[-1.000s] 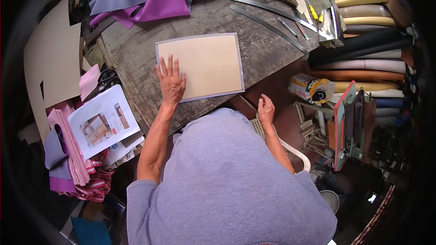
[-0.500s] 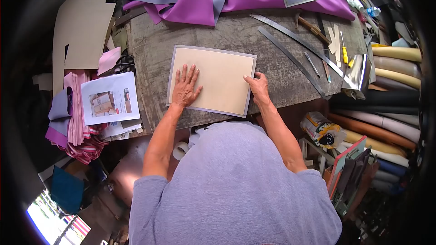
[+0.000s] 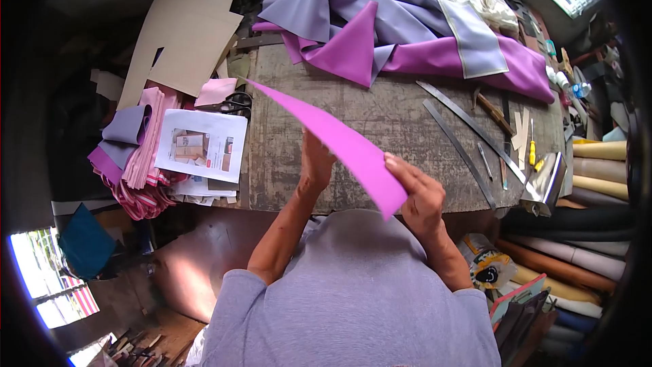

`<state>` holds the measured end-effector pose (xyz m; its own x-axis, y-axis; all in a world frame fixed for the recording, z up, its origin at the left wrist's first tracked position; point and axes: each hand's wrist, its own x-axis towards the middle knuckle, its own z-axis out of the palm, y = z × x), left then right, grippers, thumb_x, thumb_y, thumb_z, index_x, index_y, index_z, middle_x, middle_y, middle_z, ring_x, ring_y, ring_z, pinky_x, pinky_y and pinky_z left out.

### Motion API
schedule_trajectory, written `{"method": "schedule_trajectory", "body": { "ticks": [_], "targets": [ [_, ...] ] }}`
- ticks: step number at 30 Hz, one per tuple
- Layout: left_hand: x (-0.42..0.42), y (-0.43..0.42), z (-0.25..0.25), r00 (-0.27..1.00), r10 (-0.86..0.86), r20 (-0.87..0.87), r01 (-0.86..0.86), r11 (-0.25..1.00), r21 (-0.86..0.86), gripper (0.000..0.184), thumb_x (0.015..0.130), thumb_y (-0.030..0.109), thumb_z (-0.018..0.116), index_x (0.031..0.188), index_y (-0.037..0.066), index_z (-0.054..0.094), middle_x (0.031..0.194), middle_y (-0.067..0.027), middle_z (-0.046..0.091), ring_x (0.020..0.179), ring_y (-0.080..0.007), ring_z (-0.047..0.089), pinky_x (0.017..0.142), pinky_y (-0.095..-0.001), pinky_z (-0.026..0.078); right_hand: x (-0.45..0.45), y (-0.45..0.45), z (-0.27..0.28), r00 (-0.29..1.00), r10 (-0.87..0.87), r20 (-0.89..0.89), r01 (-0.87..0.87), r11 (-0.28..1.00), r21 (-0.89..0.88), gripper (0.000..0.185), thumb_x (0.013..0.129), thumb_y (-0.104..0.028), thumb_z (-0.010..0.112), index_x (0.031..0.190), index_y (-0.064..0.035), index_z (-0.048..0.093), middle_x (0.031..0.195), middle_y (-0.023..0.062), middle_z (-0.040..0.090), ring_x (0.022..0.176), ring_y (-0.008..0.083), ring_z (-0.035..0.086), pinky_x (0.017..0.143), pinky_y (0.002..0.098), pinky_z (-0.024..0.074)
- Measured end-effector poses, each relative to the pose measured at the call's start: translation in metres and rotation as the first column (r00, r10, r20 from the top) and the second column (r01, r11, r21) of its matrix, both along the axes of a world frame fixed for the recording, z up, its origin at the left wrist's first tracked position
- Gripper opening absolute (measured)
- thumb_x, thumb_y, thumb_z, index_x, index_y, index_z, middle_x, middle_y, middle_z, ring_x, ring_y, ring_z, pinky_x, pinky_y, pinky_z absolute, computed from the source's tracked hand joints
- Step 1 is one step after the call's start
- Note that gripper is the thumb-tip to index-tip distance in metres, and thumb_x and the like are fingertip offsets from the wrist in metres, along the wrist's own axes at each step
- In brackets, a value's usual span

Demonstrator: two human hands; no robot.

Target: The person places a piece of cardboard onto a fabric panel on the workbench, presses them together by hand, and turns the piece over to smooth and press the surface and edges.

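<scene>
A purple leather-covered panel (image 3: 346,137) is held up, tilted steeply, above the worktable (image 3: 285,85). Its purple face shows at a narrow angle; the beige board side is turned out of sight. My right hand (image 3: 422,197) grips the panel's lower right end, with the fingers along its edge. At the panel's near long edge, my left hand (image 3: 316,163) holds it from beneath, its fingers mostly hidden behind it.
Purple and grey-blue leather (image 3: 407,27) lies bunched at the back. Metal rulers (image 3: 462,153), a hammer (image 3: 494,112) and a yellow screwdriver (image 3: 532,146) lie right. At left are a printed sheet (image 3: 202,144), scissors (image 3: 238,102) and pink pieces (image 3: 146,146). Material rolls (image 3: 564,251) fill the right side.
The panel lay beige side up on the table under my hands. Now it is lifted and turned so its purple face shows. The left hand has gone from flat on top to beneath it.
</scene>
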<state>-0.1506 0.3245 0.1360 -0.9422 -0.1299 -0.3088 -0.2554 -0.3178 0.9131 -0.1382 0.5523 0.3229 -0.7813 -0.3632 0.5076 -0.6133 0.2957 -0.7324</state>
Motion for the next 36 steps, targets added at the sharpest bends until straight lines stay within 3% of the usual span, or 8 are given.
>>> {"method": "schedule_trajectory", "body": {
  "ticks": [3, 9, 12, 15, 18, 20, 27, 36],
  "targets": [
    [-0.012, -0.009, 0.013, 0.995, -0.099, -0.007, 0.092, 0.897, 0.431, 0.051, 0.101, 0.035, 0.056, 0.141, 0.004, 0.051, 0.148, -0.0206, 0.044, 0.137, -0.0307, 0.043, 0.111, -0.044, 0.038, 0.01, -0.018, 0.013, 0.963, 0.152, -0.224, -0.119, 0.981, 0.152, 0.033, 0.087, -0.004, 0.066, 0.12, -0.004, 0.071, 0.122, 0.0169, 0.069, 0.117, 0.0322, 0.066, 0.103, 0.0459, 0.053],
    [-0.02, -0.026, 0.035, 0.994, -0.103, -0.04, 0.105, 0.765, 0.636, 0.047, 0.1, 0.031, 0.059, 0.137, 0.003, 0.054, 0.14, -0.0178, 0.05, 0.128, -0.0277, 0.049, 0.107, -0.0411, 0.041, 0.021, -0.028, -0.017, 0.945, 0.135, -0.297, 0.02, 0.885, 0.465, 0.039, 0.091, -0.007, 0.063, 0.13, -0.0113, 0.066, 0.153, 0.0184, 0.042, 0.146, 0.0351, 0.035, 0.122, 0.0543, 0.0255],
    [-0.027, -0.022, 0.043, 0.994, -0.091, -0.056, 0.105, 0.735, 0.67, 0.045, 0.099, 0.028, 0.06, 0.135, 0.002, 0.056, 0.136, -0.0165, 0.053, 0.123, -0.0261, 0.051, 0.104, -0.0396, 0.043, 0.013, -0.019, -0.043, 0.977, -0.206, 0.064, 0.201, 0.977, 0.073, 0.063, 0.091, -0.01, 0.064, 0.149, -0.0057, 0.042, 0.162, 0.0252, 0.017, 0.149, 0.0413, 0.024, 0.12, 0.0515, 0.0281],
    [-0.028, -0.019, 0.052, 0.994, -0.082, -0.072, 0.109, 0.714, 0.691, 0.043, 0.099, 0.026, 0.062, 0.133, 0.002, 0.057, 0.132, -0.0151, 0.056, 0.119, -0.0246, 0.054, 0.102, -0.0381, 0.045, 0.004, -0.012, -0.053, 0.647, 0.362, 0.671, 0.32, 0.67, -0.67, 0.077, 0.098, -0.028, 0.062, 0.156, -0.0006, 0.02, 0.161, 0.0188, 0.025, 0.146, 0.033, 0.033, 0.118, 0.0498, 0.0319],
    [-0.024, -0.016, 0.062, 0.992, -0.085, -0.096, 0.128, 0.701, 0.701, 0.041, 0.098, 0.024, 0.063, 0.132, 0.001, 0.059, 0.128, -0.0138, 0.059, 0.114, -0.023, 0.057, 0.1, -0.0366, 0.047, -0.005, -0.018, -0.07, 0.419, 0.772, 0.478, 0.348, 0.35, -0.87, 0.068, 0.101, -0.038, 0.058, 0.152, -0.0029, 0.031, 0.152, 0.0172, 0.041, 0.137, 0.0266, 0.046, 0.111, 0.044, 0.0416],
    [-0.02, -0.019, 0.071, 0.989, -0.09, -0.117, 0.147, 0.694, 0.705, 0.039, 0.098, 0.023, 0.064, 0.13, 0.001, 0.06, 0.125, -0.0129, 0.061, 0.111, -0.022, 0.059, 0.098, -0.0357, 0.048, -0.007, -0.023, -0.066, 0.489, 0.662, 0.567, 0.344, 0.451, -0.823, 0.043, 0.099, -0.023, 0.064, 0.136, -0.0035, 0.054, 0.124, 0.0098, 0.065, 0.11, 0.0182, 0.064, 0.096, 0.0354, 0.0523],
    [-0.002, -0.134, 0.153, 0.93, -0.212, -0.301, 0.354, 0.742, 0.57, 0.035, 0.096, 0.017, 0.067, 0.126, 0.0, 0.063, 0.116, -0.0097, 0.068, 0.101, -0.0184, 0.066, 0.093, -0.0322, 0.052, -0.011, 0.001, -0.047, 0.607, 0.366, 0.705, 0.296, 0.72, -0.628, 0.021, 0.092, -0.002, 0.07, 0.113, -0.0025, 0.07, 0.101, 0.0062, 0.074, 0.092, 0.0146, 0.07, 0.086, 0.0291, 0.0547],
    [-0.014, -0.196, 0.151, 0.895, -0.395, -0.206, 0.387, 0.918, -0.081, 0.026, 0.096, 0.012, 0.068, 0.119, 0.0, 0.069, 0.106, -0.0025, 0.073, 0.096, -0.0093, 0.066, 0.09, -0.0276, 0.053, -0.005, 0.013, -0.065, 0.68, 0.3, 0.669, 0.206, 0.797, -0.567, 0.021, 0.091, 0.004, 0.067, 0.111, -0.0012, 0.072, 0.104, 0.0067, 0.074, 0.093, 0.0133, 0.069, 0.085, 0.027, 0.0544]
  ]
}}
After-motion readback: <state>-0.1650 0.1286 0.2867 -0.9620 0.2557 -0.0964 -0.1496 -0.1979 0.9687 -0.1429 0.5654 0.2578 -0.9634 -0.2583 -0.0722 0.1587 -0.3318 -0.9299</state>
